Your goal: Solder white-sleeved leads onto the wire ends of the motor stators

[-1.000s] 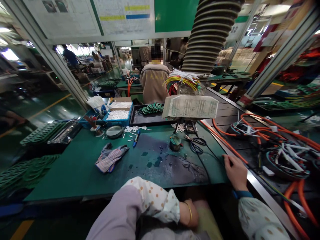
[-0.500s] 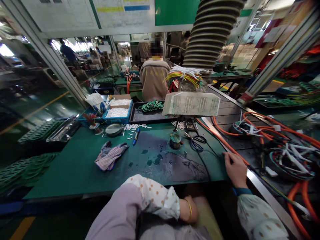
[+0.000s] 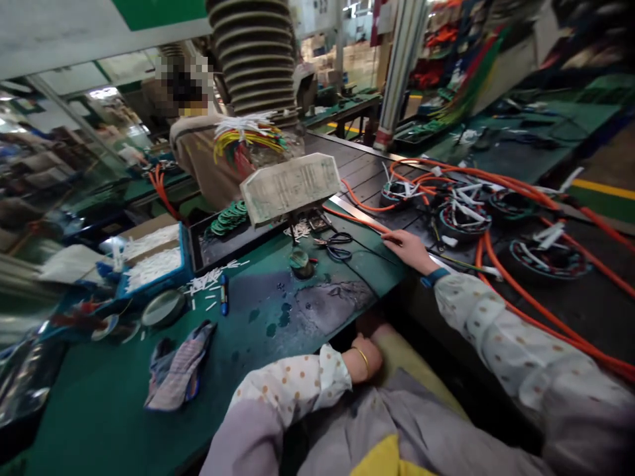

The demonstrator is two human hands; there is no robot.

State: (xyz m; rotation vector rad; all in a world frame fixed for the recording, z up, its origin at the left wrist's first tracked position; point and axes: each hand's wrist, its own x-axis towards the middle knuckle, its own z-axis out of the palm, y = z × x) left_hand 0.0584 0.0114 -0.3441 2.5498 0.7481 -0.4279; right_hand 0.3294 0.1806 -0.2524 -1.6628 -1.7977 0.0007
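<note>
My left hand (image 3: 366,359) is curled closed at my lap, just below the table's front edge, with a yellow bangle at its wrist; nothing shows in it. My right hand (image 3: 409,250) rests at the right edge of the green table (image 3: 258,317), fingers stretched out beside an orange cable (image 3: 354,218); it holds nothing visible. Scissors (image 3: 337,250) with dark handles lie left of it. A small round tin (image 3: 301,263) stands near a dark wet patch (image 3: 332,305). The blue marker (image 3: 224,295) lies farther left, above a crumpled striped glove (image 3: 179,367).
A blue bin (image 3: 186,254) of white sleeves and a black tray (image 3: 198,251) with green coils stand at the back left. The pale angled plate (image 3: 292,188) rises mid-table. Wound rings (image 3: 464,215) and orange cables cover the dark surface on the right. A seated person (image 3: 203,158) is beyond.
The view has turned to the right, showing more of the rings and cables. My right hand stays at the table's edge, and my left hand remains low by my lap.
</note>
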